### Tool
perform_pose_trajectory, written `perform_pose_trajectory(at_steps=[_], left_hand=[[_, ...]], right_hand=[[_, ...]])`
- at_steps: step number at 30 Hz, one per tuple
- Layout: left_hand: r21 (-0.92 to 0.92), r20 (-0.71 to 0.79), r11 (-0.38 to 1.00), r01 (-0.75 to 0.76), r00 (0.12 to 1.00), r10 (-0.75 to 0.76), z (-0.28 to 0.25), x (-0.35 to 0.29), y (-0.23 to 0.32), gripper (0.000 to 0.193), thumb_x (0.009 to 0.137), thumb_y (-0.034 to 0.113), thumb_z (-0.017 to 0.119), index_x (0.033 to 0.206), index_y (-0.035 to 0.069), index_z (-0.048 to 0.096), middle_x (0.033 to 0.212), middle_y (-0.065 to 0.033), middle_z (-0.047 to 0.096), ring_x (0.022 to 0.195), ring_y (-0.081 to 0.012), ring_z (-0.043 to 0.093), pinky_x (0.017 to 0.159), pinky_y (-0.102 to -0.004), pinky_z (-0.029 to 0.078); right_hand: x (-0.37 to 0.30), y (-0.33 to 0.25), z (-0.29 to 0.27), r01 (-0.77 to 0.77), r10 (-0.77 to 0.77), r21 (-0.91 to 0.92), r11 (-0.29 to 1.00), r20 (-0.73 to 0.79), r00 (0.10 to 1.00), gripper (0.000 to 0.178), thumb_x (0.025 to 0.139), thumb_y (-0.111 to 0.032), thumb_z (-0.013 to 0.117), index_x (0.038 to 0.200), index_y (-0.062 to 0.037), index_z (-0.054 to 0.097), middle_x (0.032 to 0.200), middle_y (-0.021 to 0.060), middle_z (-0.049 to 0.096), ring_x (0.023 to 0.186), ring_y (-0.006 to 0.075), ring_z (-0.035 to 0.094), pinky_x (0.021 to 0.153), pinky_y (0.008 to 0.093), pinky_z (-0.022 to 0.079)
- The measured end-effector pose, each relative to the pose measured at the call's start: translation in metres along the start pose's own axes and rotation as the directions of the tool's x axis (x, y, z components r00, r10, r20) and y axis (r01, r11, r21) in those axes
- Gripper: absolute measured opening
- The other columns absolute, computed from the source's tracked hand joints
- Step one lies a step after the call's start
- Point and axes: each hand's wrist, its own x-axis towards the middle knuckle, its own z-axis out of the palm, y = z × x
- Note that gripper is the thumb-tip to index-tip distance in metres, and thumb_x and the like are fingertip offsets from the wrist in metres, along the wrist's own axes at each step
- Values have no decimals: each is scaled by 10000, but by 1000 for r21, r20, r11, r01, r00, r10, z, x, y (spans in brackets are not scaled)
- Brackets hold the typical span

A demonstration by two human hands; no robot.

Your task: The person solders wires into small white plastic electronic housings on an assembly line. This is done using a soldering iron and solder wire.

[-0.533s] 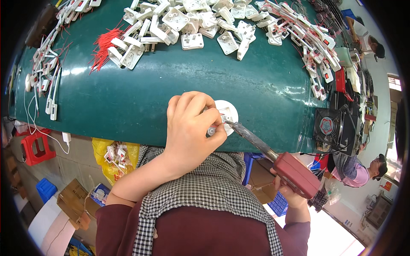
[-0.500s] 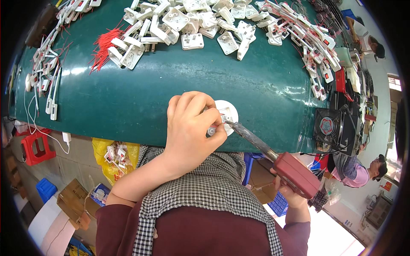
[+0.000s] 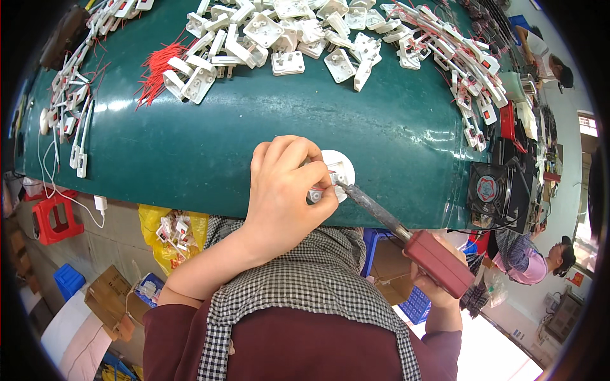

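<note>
Small white plug part (image 3: 335, 173) at the near edge of the green table (image 3: 394, 133), pinned under the left hand (image 3: 286, 190), fingers curled tight around it. Touching its right side, the metal tip of a soldering iron (image 3: 406, 235), red handle gripped in the right hand (image 3: 438, 286), fist closed, down past the table edge. Farther up the table, a heap of white plug parts (image 3: 286, 32), a bunch of red wires (image 3: 155, 63), a black fan (image 3: 489, 190) on the right. Below on the floor, a yellow bag (image 3: 168, 225), a red stool (image 3: 54, 219), a blue crate (image 3: 67, 279), brown boxes (image 3: 111, 298). Another person (image 3: 540, 260) sitting off to the right.
</note>
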Motion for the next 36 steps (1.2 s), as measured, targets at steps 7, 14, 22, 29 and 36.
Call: perform_pose_trajectory(at_steps=[7,14,22,29,36], left_hand=[[-1,10,1000,1,1000,-1,-1,1,0,137,596,29,673,627,62,544,865,-41,559,932,-243,513,846,-371,356],[11,26,1000,6,1000,-6,-3,5,4,131,603,34,678,638,56,555,876,-52,562,930,-250,515,845,-373,355],[71,39,997,-29,999,26,-4,4,9,121,621,22,664,664,39,552,866,-69,557,910,-262,521,842,-381,358],[107,112,993,-56,993,44,-12,3,8,121,685,49,676,739,51,568,929,-71,544,956,-267,513,865,-404,351],[-50,252,997,-51,966,62,-18,5,4,231,701,113,743,831,27,572,999,-105,512,1001,-293,490,819,-393,424]], right_hand=[[-42,15,-6,-300,343,317,899,-87,935,734,692,-448,794,1155,64,545,942,149,665,647,178,636,598,285,500],[-29,8,15,-220,490,707,672,-201,848,828,715,-444,784,1263,56,416,974,213,623,530,175,559,458,240,442],[-20,23,22,354,366,934,41,-344,865,746,829,-262,702,1382,-18,264,1143,123,502,526,146,520,494,265,444],[47,16,-10,541,-86,566,623,-638,766,919,746,-14,711,1458,-141,145,1273,119,448,570,104,593,369,161,373],[206,93,-3,-122,-298,-541,832,-623,723,889,681,15,681,1440,-190,266,1218,131,518,983,346,588,775,416,503]])
